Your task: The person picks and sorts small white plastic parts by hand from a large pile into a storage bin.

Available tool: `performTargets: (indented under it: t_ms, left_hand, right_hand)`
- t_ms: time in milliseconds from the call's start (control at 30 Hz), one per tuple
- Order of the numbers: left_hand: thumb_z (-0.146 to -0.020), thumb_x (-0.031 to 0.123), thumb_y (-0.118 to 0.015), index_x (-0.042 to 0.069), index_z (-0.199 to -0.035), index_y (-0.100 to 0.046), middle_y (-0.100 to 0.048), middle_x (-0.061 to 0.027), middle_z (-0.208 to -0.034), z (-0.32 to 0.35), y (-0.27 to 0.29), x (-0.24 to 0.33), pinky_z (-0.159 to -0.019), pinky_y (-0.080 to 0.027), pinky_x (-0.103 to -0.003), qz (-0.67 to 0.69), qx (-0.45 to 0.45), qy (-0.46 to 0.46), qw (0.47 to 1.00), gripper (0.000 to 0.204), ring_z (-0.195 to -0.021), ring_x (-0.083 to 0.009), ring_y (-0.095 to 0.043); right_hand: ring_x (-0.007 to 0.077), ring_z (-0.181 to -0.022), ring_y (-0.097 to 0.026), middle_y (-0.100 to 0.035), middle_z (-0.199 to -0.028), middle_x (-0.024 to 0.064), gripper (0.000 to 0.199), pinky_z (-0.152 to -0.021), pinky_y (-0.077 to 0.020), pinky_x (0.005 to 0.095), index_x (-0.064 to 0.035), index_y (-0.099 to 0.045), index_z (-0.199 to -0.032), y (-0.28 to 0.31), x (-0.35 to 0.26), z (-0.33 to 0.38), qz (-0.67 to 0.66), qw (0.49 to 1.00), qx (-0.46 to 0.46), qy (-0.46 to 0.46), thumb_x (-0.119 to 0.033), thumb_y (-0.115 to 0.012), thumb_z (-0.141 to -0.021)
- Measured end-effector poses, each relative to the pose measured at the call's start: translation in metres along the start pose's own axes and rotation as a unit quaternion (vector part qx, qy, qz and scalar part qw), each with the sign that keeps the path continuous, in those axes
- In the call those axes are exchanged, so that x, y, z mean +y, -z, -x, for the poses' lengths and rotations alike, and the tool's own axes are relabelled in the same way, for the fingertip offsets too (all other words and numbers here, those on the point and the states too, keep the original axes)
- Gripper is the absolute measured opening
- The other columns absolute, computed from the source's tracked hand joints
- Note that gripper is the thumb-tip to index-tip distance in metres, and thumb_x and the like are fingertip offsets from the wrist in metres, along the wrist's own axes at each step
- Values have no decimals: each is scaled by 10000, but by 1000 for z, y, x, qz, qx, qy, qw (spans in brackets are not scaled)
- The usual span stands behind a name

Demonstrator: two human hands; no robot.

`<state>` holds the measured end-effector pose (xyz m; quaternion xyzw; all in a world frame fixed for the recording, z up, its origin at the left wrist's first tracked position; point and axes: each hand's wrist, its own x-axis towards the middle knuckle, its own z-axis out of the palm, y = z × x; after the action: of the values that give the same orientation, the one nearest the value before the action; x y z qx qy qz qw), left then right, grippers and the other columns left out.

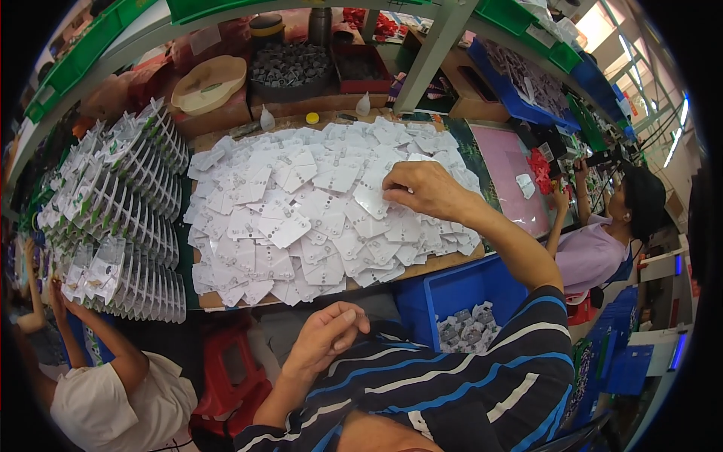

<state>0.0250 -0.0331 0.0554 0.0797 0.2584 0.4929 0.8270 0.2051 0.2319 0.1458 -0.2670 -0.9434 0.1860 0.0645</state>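
Observation:
A broad layer of white cards (316, 181), many with small clear and grey parts fixed on them, covers the work table in front of me. My right hand (433, 190) reaches over the right part of the layer. Its thumb and fingers are closed at the edge of one white card (370, 197), which lies just left of the fingertips. My left hand (329, 337) is held in front of my body, short of the table's near edge. Its fingers curl in toward the thumb; what they hold, if anything, does not show.
Stacked packaged cards (124, 203) rise at left. A blue bin (422, 301) with small packs stands near my right side. Behind the cards sit a dark tub of grey parts (290, 71), a cream tray (209, 84) and squeeze bottles (267, 118). Co-workers sit left and right.

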Motion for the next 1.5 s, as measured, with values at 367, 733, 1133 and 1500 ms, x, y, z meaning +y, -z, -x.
performTargets:
  t_ms: [367, 733, 1133, 1500]
  left_hand:
    - [-967, 62, -522, -9, -1143, -578, -627, -124, -955, -5, -11, 2, -425, -289, -153, -13, -4, -21, 1000, 198, -531, -46, -400]
    - [-1007, 138, -494, 6, -1124, -573, -607, -98, -907, -9, -16, 4, -396, -260, -162, -23, -15, 10, 1000, 193, -494, -36, -367]
    - [-963, 176, -600, 27, -1105, -592, -629, -36, -965, 1, 3, -2, -719, -478, -233, -51, -92, 2, 994, 206, -798, -108, -599]
    - [-940, 153, -634, 15, -1146, -594, -644, -68, -985, -2, 45, -4, -752, -505, -289, -62, -23, -60, 996, 251, -861, -161, -623]
  right_hand:
    - [244, -739, -647, -640, -834, 127, 186, -655, -504, 342, 1, -651, -958, 46, 0, 38, 13, 987, 159, -14, -150, -696, -859]
    - [155, -672, -585, -657, -832, 84, 182, -595, -470, 281, -7, -667, -969, 84, 11, 75, -8, 973, 222, -65, -167, -681, -883]
    - [221, -726, -636, -667, -817, 120, 207, -644, -487, 309, 7, -674, -959, 224, -47, -82, 54, 912, 397, 92, -185, -669, -884]
    - [304, -811, -695, -660, -1005, 267, 1018, -588, -565, 393, 158, -628, -1065, 255, -7, -275, 84, 969, 146, -181, -803, -566, -735]
